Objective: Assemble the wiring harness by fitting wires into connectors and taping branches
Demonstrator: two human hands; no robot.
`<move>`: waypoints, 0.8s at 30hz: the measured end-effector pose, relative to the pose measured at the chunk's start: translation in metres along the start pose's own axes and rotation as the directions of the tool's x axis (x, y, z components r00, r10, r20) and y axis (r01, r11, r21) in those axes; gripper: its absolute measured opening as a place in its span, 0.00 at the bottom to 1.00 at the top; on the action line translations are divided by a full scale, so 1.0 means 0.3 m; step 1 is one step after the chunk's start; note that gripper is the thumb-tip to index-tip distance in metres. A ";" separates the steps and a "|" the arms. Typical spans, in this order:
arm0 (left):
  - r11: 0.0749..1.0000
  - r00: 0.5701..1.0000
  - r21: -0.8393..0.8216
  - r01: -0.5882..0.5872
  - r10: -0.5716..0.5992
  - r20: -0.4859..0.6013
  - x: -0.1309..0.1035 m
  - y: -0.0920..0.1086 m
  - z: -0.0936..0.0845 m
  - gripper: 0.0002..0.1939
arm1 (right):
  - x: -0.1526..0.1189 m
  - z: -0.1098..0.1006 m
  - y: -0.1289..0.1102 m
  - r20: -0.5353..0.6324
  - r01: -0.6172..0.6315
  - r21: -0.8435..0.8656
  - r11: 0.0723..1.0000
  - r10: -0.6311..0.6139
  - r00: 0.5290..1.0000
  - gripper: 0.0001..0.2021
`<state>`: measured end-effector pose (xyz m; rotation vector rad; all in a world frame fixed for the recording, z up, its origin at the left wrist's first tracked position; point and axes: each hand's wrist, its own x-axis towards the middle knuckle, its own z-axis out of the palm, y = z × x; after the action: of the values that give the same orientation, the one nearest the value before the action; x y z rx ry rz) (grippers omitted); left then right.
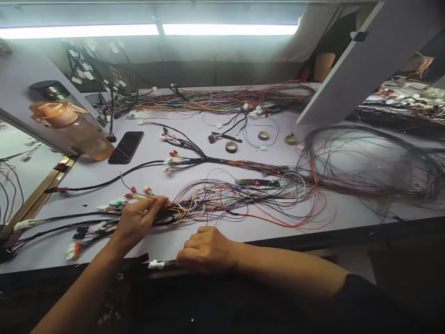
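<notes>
My left hand (141, 215) pinches thin wires at the left end of a loose wire bundle (212, 199) lying across the table. Close by its fingers are small red connectors (132, 192) and black sleeved branches (69, 215) that run left to white plugs (24, 225). My right hand (205, 250) is closed at the table's front edge around a thin cable; a white connector (156, 264) sticks out to its left. Thin wires rise from behind its knuckles toward the bundle. Behind lies a second, black-taped harness (205, 159) with white and red connectors.
A phone (126, 147) and an orange-lidded bottle (73, 125) stand on the left. Tape rolls (231, 147) and a cutter knife (257, 182) lie mid-table. More wires (215, 99) stretch along the back, and a tangled coil (365, 162) fills the right. A slanted panel (344, 65) rises there.
</notes>
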<state>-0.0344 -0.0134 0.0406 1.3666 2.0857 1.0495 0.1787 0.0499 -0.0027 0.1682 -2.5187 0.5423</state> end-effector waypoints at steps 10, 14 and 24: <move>0.994 0.950 0.006 0.111 -0.104 -0.295 0.029 0.021 0.021 0.17 | -0.001 -0.032 -0.005 -0.052 0.014 0.040 0.999 -0.012 0.999 0.10; 0.994 0.919 0.030 0.107 -0.087 -0.385 0.055 0.018 0.025 0.18 | -0.002 -0.035 -0.009 -0.026 0.003 0.044 0.999 -0.002 1.000 0.11; 0.991 0.899 0.028 0.128 -0.104 -0.426 0.062 -0.002 0.031 0.20 | -0.017 -0.023 -0.005 0.019 -0.006 0.007 1.000 0.006 1.000 0.13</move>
<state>-0.0359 0.0065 0.0353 1.0900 2.4876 1.3417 0.1866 0.0513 0.0004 0.1693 -2.5364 0.5544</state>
